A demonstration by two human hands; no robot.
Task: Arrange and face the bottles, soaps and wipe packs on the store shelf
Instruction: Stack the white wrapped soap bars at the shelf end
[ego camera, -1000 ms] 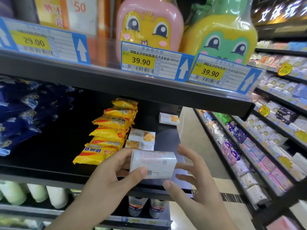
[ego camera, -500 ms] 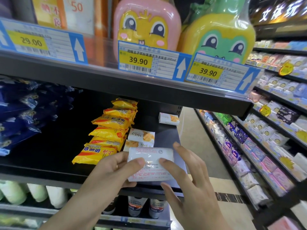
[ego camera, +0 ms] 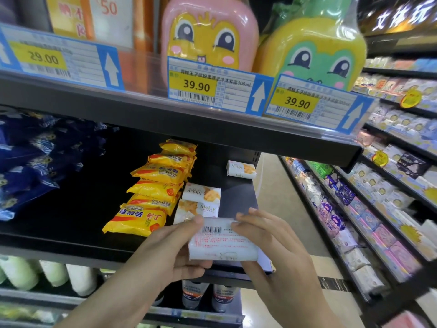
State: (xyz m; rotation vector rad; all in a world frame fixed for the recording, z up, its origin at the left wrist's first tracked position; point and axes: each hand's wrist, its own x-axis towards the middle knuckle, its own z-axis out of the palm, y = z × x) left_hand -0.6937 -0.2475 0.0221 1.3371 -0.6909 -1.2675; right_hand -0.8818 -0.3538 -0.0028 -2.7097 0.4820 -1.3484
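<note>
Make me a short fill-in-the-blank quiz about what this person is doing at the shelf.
1. The white soap bar is held by ___ hands.
2. The side of the held bar facing the camera shows a printed ___.
3. The soap packs stacked left of the Mely soap bars are ___ in colour.
4. The price tag under the pink bottle reads ___.

Missing words: both; barcode; yellow; 39.90

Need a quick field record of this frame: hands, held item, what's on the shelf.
held item: white soap bar, barcode and print side up
left hand: grips the bar's left end, thumb on top
right hand: fingers curled over the bar's right end
location: over the front edge of the black shelf
behind bar: two stacked MeLy soap boxes
further back: one lone MeLy box
left of boxes: row of yellow soap packs
shelf above: pink bottle, green-yellow bottle
</note>
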